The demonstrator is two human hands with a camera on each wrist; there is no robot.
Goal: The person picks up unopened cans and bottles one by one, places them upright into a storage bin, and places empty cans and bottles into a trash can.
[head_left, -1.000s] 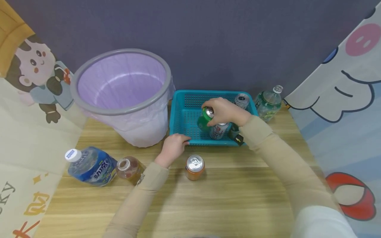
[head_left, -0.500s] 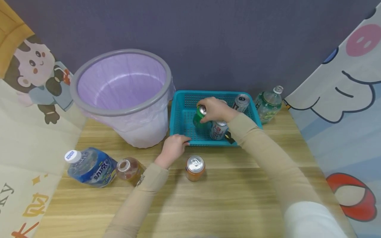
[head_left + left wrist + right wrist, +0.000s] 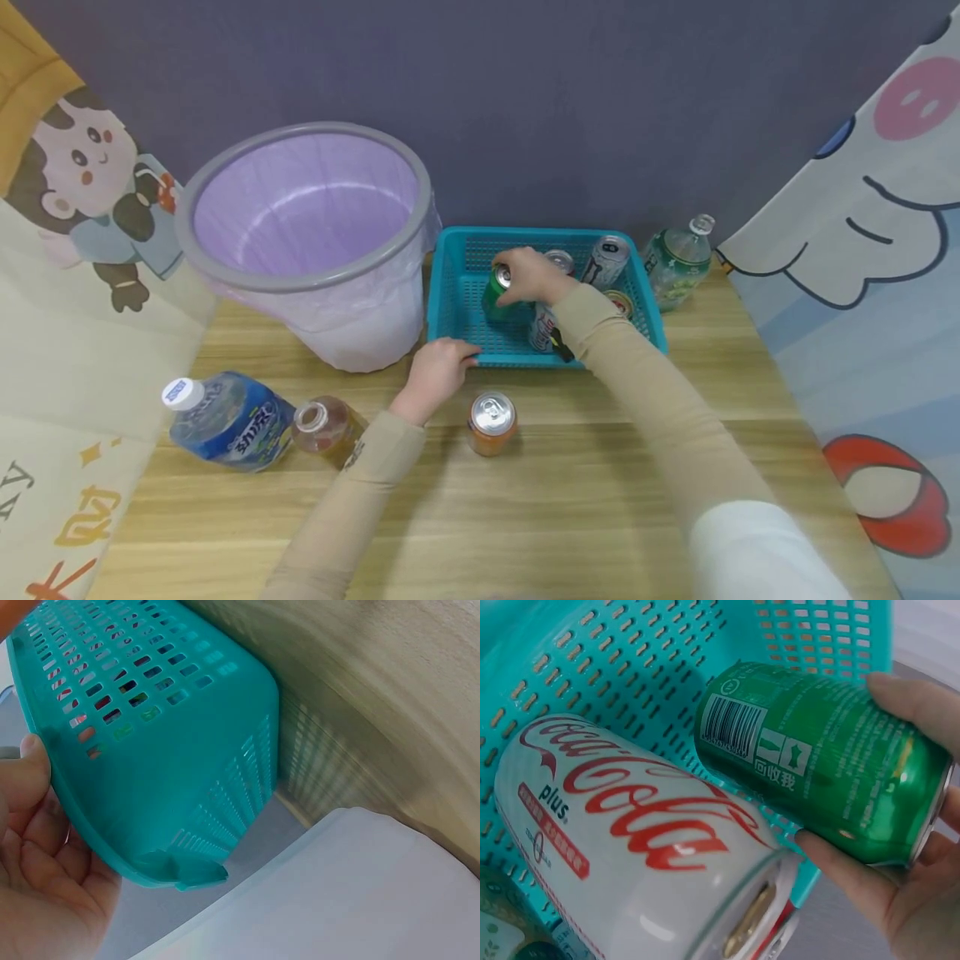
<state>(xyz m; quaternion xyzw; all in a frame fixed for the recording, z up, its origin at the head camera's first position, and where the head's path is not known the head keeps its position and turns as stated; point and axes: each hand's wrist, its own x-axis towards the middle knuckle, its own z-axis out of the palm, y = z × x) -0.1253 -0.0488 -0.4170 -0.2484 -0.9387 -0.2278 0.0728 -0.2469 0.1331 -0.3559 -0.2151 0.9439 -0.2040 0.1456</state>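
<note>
My right hand (image 3: 534,277) grips a green drink can (image 3: 802,750) near its top, thumb and fingers on either side. The can stands in the left half of the teal basket (image 3: 517,361). Beside it is a white Coca-Cola can (image 3: 630,802), apart from my fingers in the right wrist view. My left hand (image 3: 435,377) pinches the basket's rim at the near left corner; in the left wrist view the thumb (image 3: 31,769) lies over that rim. Farther right in the basket are a silver can (image 3: 606,260) and several others, partly hidden by my right arm.
An orange can (image 3: 492,425) stands in front of the basket. A lilac-lined bin (image 3: 360,321) stands left of it. Nearer are a blue-labelled bottle (image 3: 240,425) and an amber bottle (image 3: 327,427). A green-labelled bottle (image 3: 677,262) stands right of the basket, by the wall.
My right hand has moved left inside the basket with the green can. More cans on the right side of the basket have come into view. My left hand has stayed on the rim.
</note>
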